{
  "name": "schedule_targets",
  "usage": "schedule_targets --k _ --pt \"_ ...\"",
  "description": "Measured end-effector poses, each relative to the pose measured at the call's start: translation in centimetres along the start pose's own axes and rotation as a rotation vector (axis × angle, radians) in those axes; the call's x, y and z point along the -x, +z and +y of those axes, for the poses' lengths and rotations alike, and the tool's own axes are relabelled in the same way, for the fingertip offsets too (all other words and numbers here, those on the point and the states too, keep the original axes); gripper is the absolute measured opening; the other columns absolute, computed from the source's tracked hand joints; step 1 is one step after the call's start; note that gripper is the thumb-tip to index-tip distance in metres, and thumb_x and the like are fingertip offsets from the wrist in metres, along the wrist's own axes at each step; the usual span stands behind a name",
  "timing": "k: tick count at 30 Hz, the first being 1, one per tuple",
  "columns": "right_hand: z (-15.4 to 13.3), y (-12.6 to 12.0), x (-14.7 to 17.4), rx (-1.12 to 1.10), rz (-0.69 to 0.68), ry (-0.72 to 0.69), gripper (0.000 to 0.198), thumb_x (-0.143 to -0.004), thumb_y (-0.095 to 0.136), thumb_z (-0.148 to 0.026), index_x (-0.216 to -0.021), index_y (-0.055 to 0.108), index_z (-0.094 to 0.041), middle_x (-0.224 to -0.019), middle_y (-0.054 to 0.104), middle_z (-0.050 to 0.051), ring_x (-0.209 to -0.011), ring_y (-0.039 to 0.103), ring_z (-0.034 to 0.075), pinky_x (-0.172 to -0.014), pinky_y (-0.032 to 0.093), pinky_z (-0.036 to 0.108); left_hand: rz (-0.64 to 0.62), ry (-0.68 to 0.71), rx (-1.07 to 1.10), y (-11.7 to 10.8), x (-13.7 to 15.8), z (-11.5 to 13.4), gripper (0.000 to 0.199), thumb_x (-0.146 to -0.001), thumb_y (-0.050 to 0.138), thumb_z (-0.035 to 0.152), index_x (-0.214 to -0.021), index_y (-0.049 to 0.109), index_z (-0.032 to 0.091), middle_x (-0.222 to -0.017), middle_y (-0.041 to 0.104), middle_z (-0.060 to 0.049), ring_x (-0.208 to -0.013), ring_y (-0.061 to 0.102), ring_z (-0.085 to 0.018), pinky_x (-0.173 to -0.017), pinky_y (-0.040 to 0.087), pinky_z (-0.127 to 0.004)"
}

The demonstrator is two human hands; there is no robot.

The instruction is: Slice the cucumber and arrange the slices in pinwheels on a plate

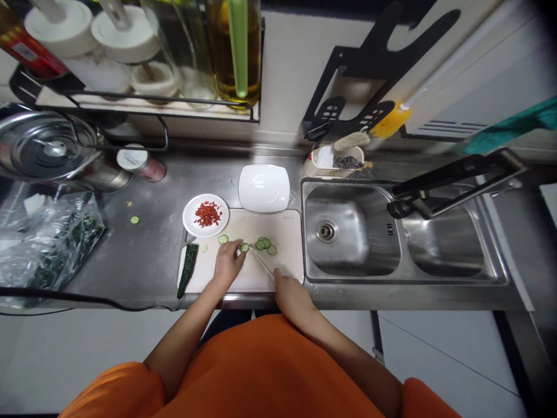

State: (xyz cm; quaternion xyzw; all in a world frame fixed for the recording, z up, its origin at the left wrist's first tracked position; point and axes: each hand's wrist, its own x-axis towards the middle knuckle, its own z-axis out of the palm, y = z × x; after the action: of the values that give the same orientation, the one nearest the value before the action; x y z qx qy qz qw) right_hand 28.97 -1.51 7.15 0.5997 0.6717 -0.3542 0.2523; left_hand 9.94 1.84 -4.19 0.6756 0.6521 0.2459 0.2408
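Observation:
My left hand (pixel 229 264) is closed with its fingertips round a cucumber slice (pixel 244 247) above the cutting board (pixel 285 232). My right hand (pixel 292 296) grips a knife (pixel 262 261), its thin blade pointing up and left toward that slice. Several cut cucumber slices (pixel 263 244) lie overlapping to the right of the blade. Another slice (pixel 223 238) rests just beyond my left hand. A dark green length of cucumber (pixel 188 270) lies along the board's left edge. The knife's handle is mostly hidden in my right hand.
A round plate of small red pieces (pixel 206 215) overlaps the board's far left corner, beside a white square dish (pixel 263 187). The double sink (pixel 352 229) adjoins the board's right. At left are a plastic bag of greens (pixel 56 244), a pot (pixel 65 151) and a small canister (pixel 141 163).

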Motion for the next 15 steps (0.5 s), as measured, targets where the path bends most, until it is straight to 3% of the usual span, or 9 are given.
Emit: schedule_targets --k 6,9,12,15 --pt "0.87 0.33 0.08 -0.021 0.01 0.031 0.038 -0.084 0.032 -0.001 -0.117 0.045 -0.015 -0.092 0.066 0.014 -0.089 0.065 0.024 -0.066 0.046 0.028 -0.055 -0.063 0.037 -0.31 -0.74 0.63 0.003 -0.077 0.058 0.021 -0.076 0.061 0.02 -0.076 0.063 -0.003 -0.072 0.056 -0.017 -0.069 0.044 -0.029" --pt "1.0 0.39 0.14 -0.027 0.016 0.036 0.037 -0.083 0.034 0.0 -0.115 0.045 -0.015 -0.091 0.066 0.013 -0.089 0.065 0.024 -0.066 0.046 0.028 -0.075 -0.053 0.029 -0.39 -0.71 0.58 0.006 -0.076 0.057 0.018 -0.07 0.058 0.02 -0.072 0.061 -0.002 -0.07 0.054 -0.016 -0.068 0.043 -0.028" --pt "0.98 0.38 0.16 -0.042 -0.008 0.021 0.037 -0.084 0.034 -0.001 -0.116 0.045 -0.015 -0.093 0.066 0.013 -0.09 0.065 0.024 -0.067 0.046 0.029 -0.078 -0.056 0.002 -0.43 -0.66 0.5 0.002 -0.076 0.058 0.02 -0.076 0.06 0.021 -0.071 0.06 -0.002 -0.07 0.054 -0.017 -0.068 0.043 -0.029" --pt "0.85 0.29 0.21 -0.043 -0.032 0.011 0.037 -0.084 0.032 -0.002 -0.117 0.045 -0.015 -0.094 0.065 0.014 -0.091 0.064 0.024 -0.068 0.046 0.029 -0.047 -0.05 -0.006 -0.46 -0.78 0.45 0.015 -0.076 0.059 0.024 -0.091 0.062 0.02 -0.081 0.062 -0.005 -0.077 0.057 -0.019 -0.073 0.045 -0.031"
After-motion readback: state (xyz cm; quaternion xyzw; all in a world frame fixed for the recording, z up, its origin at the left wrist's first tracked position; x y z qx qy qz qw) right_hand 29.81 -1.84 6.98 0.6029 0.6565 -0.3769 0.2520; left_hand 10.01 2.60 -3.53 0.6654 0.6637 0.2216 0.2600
